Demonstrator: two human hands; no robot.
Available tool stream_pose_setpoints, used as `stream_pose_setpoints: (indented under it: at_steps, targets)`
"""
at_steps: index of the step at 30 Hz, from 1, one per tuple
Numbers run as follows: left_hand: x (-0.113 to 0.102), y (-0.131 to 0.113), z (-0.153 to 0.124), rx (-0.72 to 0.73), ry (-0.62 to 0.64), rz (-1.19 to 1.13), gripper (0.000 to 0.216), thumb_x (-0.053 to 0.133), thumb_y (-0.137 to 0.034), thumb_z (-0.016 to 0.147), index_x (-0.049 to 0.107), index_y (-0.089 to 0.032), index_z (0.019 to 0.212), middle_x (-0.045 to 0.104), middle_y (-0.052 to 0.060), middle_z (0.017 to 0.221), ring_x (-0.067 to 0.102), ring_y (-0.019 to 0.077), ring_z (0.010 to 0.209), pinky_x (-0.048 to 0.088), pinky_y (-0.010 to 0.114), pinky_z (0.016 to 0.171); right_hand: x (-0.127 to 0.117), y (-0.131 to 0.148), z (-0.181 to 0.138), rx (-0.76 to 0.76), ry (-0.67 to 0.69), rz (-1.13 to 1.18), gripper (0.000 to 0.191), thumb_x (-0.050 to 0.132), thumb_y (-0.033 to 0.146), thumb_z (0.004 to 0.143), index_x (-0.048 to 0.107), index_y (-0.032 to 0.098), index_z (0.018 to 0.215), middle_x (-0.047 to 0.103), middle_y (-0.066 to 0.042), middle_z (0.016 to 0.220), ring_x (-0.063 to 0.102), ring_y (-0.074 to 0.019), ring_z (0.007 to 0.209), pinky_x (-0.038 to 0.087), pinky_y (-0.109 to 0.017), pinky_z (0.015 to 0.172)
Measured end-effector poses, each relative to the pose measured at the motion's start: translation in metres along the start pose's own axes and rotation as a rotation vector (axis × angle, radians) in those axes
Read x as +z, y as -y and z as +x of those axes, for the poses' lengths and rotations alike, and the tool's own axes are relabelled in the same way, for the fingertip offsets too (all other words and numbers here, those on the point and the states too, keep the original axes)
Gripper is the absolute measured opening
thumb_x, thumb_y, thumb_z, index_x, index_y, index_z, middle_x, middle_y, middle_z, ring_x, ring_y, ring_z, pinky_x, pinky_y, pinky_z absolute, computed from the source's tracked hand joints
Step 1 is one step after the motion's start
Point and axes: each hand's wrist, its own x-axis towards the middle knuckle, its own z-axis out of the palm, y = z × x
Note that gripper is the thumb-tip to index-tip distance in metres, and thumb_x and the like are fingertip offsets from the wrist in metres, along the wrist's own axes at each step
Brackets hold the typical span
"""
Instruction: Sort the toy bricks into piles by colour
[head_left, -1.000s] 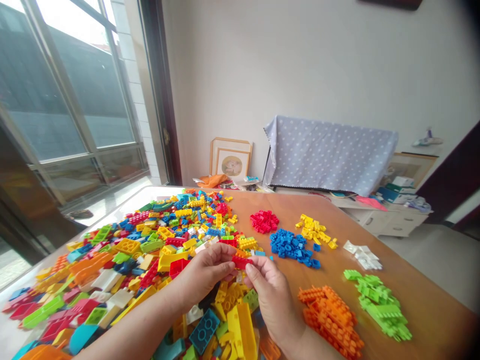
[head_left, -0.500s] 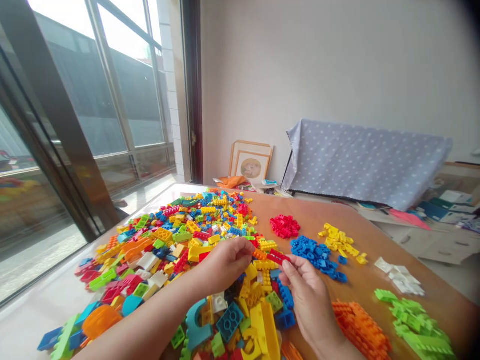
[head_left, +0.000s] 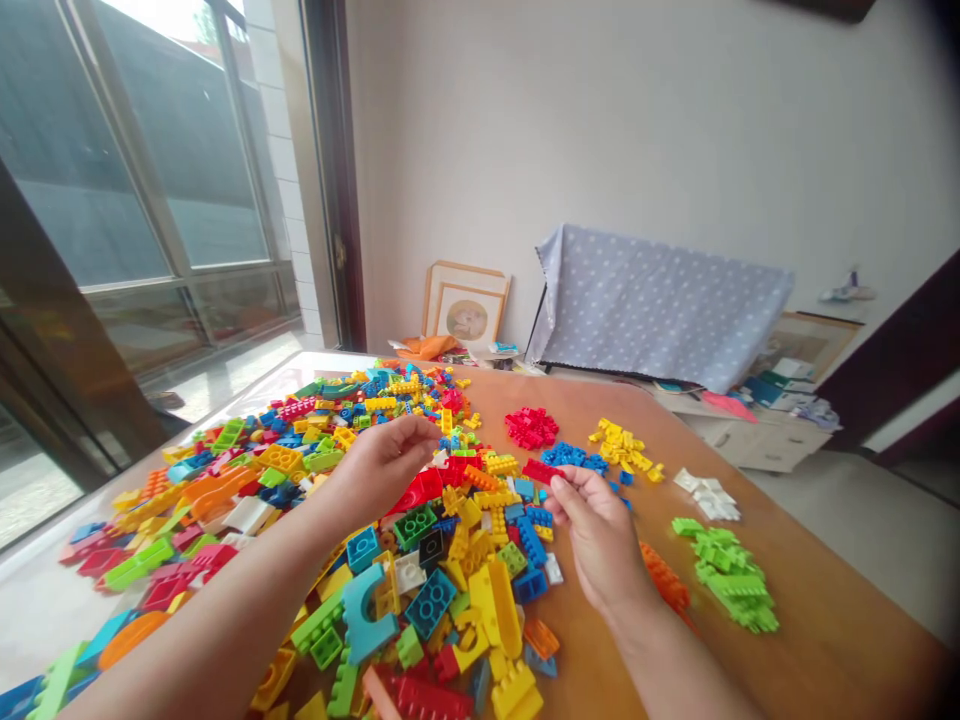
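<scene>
A long red toy brick (head_left: 541,471) is pinched between the thumb and fingers of my right hand (head_left: 596,525), just above the table. My left hand (head_left: 390,455) hovers over the big mixed heap of toy bricks, near some red ones (head_left: 420,490). Its fingers are bent and stand a little apart from the thumb, with nothing visible in them. Below my hands lie an orange brick (head_left: 480,478), a yellow trough-shaped piece (head_left: 496,605), a teal arch (head_left: 367,612) and a dark teal brick (head_left: 431,603).
Sorted piles lie on the table's right side: red (head_left: 532,428), blue (head_left: 574,458), yellow (head_left: 626,447), white (head_left: 706,495), light green (head_left: 731,575) and orange (head_left: 664,578), the last partly behind my right forearm. Beyond the brown table (head_left: 840,610) stands something under a dotted cloth (head_left: 660,305).
The view has turned right. My left hand has shifted away from my right hand, back over the heap, and its fingers have loosened. My right hand still holds the red brick.
</scene>
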Motion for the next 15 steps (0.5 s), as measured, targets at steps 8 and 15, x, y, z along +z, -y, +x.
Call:
stream_pose_setpoints:
  at_steps: [8,15]
  targets:
    - [0.001,0.026,0.005,0.086,0.012,0.344,0.032,0.059,-0.046,0.092,0.073,-0.022,0.108,0.075,0.01,0.108,0.068,0.0259,0.097,0.051,0.033,0.082,0.005,0.025,0.014,-0.044,-0.013,-0.015,0.036,0.081,0.046,0.079,0.068,0.019,0.099,0.067,0.0,0.086,0.062,-0.0143,0.073,0.049,-0.029,0.071]
    - [0.011,0.048,0.004,0.259,0.219,0.661,0.042,0.046,-0.047,0.1,0.071,-0.023,0.124,0.07,0.011,0.128,0.061,0.028,0.12,0.043,0.042,0.109,0.023,0.014,0.041,0.044,-0.033,0.108,0.04,0.086,0.042,0.069,0.067,0.019,0.096,0.07,0.0,0.085,0.066,-0.0141,0.073,0.051,-0.027,0.073]
